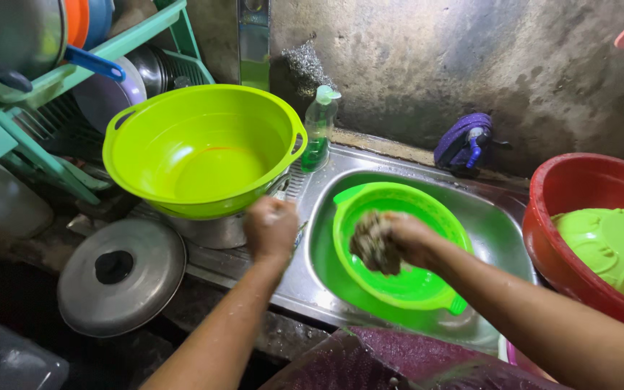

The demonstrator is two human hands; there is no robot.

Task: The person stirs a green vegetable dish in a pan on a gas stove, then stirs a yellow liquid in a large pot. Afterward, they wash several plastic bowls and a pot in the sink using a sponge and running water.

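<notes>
My right hand (pixel 412 238) is closed around a wet brownish scrubbing pad (pixel 372 245), held over a bright green colander (pixel 427 289). The colander lies inside the steel sink (pixel 503 238). My left hand (pixel 270 227) is curled into a fist at the sink's left rim, just below the edge of a large lime-green basin (pixel 204 148). Nothing shows inside that fist. The basin sits on top of a metal pot (pixel 214 232) on the drainboard.
A green dish-soap bottle (pixel 319 130) stands behind the sink by the wall. A purple brush (pixel 464 141) lies at the back. A red tub (pixel 579 195) on the right holds an upturned green bowl (pixel 615 245). A metal pot lid (pixel 120 274) and a teal dish rack (pixel 74 87) are at left.
</notes>
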